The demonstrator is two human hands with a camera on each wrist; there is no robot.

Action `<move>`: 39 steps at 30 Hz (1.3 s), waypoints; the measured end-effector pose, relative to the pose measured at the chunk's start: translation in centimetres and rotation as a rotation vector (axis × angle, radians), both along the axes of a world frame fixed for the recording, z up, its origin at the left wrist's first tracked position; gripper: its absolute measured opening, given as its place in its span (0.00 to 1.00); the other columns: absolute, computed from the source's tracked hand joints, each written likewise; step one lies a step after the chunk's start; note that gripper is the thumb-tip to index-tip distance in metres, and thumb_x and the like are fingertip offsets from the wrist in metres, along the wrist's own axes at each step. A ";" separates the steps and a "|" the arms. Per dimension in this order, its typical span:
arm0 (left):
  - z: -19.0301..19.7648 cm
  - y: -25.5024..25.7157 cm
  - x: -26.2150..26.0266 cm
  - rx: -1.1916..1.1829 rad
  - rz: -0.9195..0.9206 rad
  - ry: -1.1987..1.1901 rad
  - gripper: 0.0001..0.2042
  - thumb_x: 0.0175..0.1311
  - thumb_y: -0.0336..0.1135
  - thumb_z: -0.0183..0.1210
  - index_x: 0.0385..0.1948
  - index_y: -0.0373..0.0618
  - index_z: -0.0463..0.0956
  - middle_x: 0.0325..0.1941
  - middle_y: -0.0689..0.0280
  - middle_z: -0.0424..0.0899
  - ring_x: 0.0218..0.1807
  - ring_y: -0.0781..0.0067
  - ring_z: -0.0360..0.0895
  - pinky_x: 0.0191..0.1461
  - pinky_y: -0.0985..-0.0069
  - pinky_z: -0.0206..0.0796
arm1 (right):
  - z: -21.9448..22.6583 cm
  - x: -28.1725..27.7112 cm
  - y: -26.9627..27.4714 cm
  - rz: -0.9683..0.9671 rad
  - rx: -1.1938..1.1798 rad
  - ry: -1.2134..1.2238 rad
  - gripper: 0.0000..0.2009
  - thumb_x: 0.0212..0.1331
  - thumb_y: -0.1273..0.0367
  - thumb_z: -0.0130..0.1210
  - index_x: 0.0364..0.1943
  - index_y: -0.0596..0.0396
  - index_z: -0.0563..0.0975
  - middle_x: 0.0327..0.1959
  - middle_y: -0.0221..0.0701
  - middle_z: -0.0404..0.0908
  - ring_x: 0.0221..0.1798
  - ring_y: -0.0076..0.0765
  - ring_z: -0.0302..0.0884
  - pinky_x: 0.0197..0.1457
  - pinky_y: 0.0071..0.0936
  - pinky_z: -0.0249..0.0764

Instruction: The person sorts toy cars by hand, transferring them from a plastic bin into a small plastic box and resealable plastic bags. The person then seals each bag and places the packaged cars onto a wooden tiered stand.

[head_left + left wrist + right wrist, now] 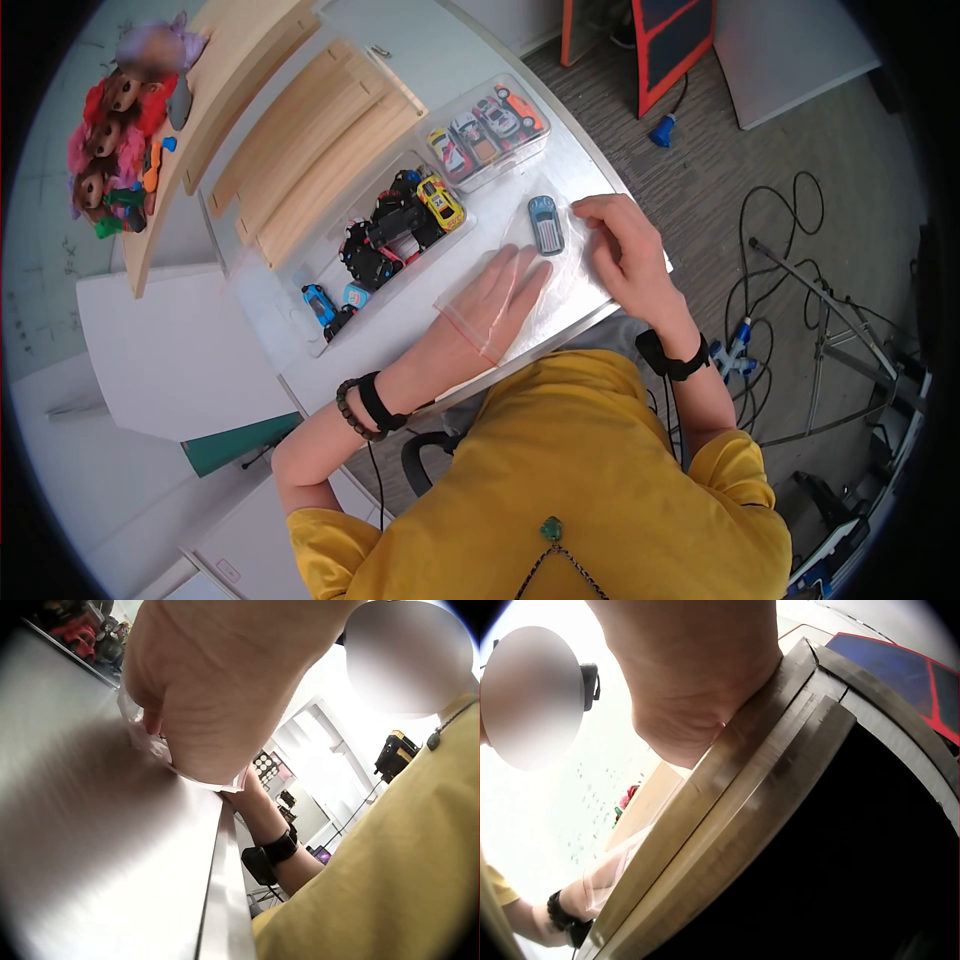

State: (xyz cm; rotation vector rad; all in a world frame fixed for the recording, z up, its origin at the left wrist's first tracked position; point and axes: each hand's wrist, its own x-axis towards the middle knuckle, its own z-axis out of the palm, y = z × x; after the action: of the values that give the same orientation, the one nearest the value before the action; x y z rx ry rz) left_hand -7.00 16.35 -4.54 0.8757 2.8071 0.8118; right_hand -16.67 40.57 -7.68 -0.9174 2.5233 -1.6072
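Note:
A blue-grey toy car (545, 225) lies on the table within the outline of a clear plastic zip bag (577, 278). My left hand (490, 295) reaches into the bag, palm down, its fingers straight and pointing at the car's rear. The bag's red seal line crosses the back of that hand, and film wraps around it in the left wrist view. To the right of the car, my right hand (632, 250) rests at the bag's edge with bent fingers, thumb and index finger apart. Its fingertips are hidden in the right wrist view.
Left of the bag, a clear tray (320, 338) holds a yellow car, a blue car and black toy pieces. Behind it stands a clear box (462, 183) of several toy cars. A wooden rack (300, 150) and dolls (110, 140) are farther left. The table edge (560, 335) runs close to my body.

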 end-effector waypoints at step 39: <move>-3.2 -0.8 -1.4 0.088 -0.094 0.161 0.26 0.74 0.35 0.59 0.72 0.39 0.73 0.80 0.52 0.70 0.77 0.48 0.71 0.76 0.57 0.68 | 1.3 0.0 -0.9 0.090 0.242 0.158 0.20 0.66 0.75 0.59 0.62 0.50 0.85 0.72 0.40 0.78 0.68 0.55 0.70 0.72 0.44 0.70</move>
State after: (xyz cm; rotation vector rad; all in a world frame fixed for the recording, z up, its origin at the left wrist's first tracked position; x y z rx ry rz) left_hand -8.40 15.57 -7.77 1.1257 2.8569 0.8952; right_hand -16.69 39.64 -6.41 -1.1485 2.6572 -1.2154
